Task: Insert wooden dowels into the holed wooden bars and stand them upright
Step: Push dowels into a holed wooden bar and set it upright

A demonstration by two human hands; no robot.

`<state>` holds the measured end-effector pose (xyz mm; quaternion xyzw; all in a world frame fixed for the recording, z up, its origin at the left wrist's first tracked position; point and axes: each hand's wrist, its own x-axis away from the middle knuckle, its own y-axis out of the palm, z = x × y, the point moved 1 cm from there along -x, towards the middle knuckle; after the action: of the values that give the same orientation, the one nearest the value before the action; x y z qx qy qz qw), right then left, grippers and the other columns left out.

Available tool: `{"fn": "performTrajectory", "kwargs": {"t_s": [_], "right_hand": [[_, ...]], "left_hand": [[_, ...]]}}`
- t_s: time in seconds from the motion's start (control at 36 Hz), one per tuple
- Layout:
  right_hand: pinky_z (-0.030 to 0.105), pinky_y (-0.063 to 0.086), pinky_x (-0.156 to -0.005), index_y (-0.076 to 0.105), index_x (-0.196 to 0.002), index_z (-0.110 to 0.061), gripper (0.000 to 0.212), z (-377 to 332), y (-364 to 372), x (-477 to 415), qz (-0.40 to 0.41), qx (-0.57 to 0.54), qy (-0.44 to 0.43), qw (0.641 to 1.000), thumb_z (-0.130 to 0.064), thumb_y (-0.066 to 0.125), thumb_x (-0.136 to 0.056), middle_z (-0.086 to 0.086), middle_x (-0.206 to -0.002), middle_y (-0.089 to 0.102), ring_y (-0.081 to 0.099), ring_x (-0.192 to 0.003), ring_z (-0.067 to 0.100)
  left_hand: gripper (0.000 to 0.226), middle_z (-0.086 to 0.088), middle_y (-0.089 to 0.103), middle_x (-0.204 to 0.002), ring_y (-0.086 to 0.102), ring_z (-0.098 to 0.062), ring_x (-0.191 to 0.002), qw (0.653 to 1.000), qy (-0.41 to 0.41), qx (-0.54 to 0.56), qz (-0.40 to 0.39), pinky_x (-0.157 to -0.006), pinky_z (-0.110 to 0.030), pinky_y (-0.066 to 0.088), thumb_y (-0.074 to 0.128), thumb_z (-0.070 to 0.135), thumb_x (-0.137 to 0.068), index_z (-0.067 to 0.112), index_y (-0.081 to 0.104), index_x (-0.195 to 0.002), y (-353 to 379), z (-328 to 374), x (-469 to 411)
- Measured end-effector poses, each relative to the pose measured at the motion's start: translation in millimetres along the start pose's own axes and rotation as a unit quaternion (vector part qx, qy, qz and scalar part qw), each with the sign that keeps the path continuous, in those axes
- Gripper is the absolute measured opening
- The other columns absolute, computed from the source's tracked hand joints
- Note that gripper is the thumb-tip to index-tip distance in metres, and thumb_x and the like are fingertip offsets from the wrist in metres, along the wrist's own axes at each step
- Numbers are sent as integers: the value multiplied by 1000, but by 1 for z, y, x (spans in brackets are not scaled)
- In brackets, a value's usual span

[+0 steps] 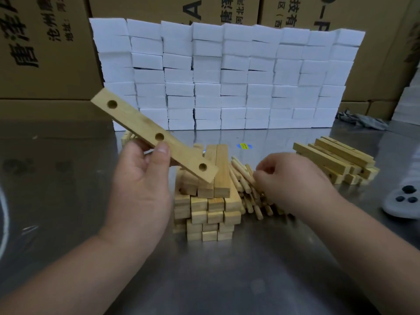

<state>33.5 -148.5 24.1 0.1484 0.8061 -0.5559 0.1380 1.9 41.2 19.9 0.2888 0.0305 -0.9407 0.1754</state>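
Reflective metal table (227, 280) noted. A stack of wooden bars (209, 214) is set at centre, a heap of dowels (241, 180) touching its right side, and a second bar pile (336, 162) lies further right. White blocks (227, 76) are stacked along the back; a grey cloth (363, 120) and a grey controller (402, 201) are recorded at right.

Cardboard boxes (45, 48) behind steel table (216, 280)

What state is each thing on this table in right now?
Holed bar: lifted, tilted, all three holes empty.
Left hand: grips the holed bar.
Dowels: loose heap, none inserted.
Right hand: fingers curled among the dowels; hold hidden.
Bar stack: piled lying down.
Far bar pile: lying down, untouched.
White blocks: stacked as a wall.
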Motion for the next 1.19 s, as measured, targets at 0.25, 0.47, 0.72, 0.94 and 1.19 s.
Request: {"fn": "performTrajectory", "kwargs": {"t_s": [0.25, 0.47, 0.72, 0.94, 1.19], "right_hand": [[28, 49, -63, 68, -94, -16, 29, 2, 9, -2, -67, 79, 0, 995, -37, 51, -84, 3, -81, 68, 62, -72, 18], [23, 42, -54, 68, -89, -20, 23, 2, 8, -3, -28, 59, 2, 998, -24, 45, -89, 0, -74, 64, 59, -69, 16], [28, 42, -54, 52, -82, -36, 9, -14, -10, 16, 184, -209, -102, 955, -34, 43, -83, -16, -71, 52, 51, -62, 7], [5, 34, -60, 55, -86, -35, 16, -19, -9, 24, 219, -263, -189, 920, -22, 46, -85, -20, -68, 49, 48, -73, -5], [7, 30, -58, 49, -82, -43, 18, -17, -8, 23, 233, -268, -165, 920, -26, 43, -84, -20, -71, 47, 47, -70, -4]], "left_hand": [[18, 17, 64, -74, 57, 16, -71, 1000, -10, 15, 9, -59, 2, 38, 41, 25, -96, 22, 57, -89, -1, -6, -5], [22, -1, 70, -94, 65, 0, -86, 998, -29, 54, -9, -73, -10, 48, 41, 26, -96, 14, 59, -97, 0, -8, -6], [15, -3, 70, -94, 68, -13, -88, 996, -44, 75, 24, -89, -36, 50, 44, 26, -96, 21, 57, -90, -6, -5, -13], [4, 22, 66, -77, 66, -8, -78, 999, 0, 26, 19, -71, -31, 54, 48, 37, -93, 39, 50, -97, -9, -7, -18], [29, 35, 61, -79, 57, 12, -72, 998, 25, -28, -59, -56, 0, 40, 49, 29, -93, 56, 56, -82, -6, -11, -14]]}}
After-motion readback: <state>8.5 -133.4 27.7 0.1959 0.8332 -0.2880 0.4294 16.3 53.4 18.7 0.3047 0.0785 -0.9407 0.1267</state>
